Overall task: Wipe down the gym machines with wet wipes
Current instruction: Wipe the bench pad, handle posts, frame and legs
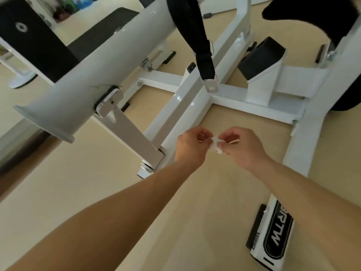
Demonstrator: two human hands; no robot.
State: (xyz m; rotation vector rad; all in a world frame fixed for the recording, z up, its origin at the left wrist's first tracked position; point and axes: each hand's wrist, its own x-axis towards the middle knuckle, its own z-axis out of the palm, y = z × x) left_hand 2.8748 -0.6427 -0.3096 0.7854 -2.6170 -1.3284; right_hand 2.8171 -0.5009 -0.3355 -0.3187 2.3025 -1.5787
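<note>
Nearest, on the right, a white foot (272,231) of the gym machine (254,106) lies on the beige floor (78,192), with black lettering along it. Two bare forearms reach away to mid-scene, above the floor and just short of the machine's frame. There the left hand (190,147) and right hand (242,147) each pinch the wet wipe (215,145) at the fingertips, both grips clenched on it. The wipe is a small white bunched scrap held between them (too crumpled to say which way it points), and its longer side runs roughly near to far. Beyond lie the machine's crossed white beams. Farther off a black strap (204,55) with a metal buckle (211,87) hangs over them. A black pad (261,55) sits to the right, and a broad white column (93,75) slants across the far left.
</note>
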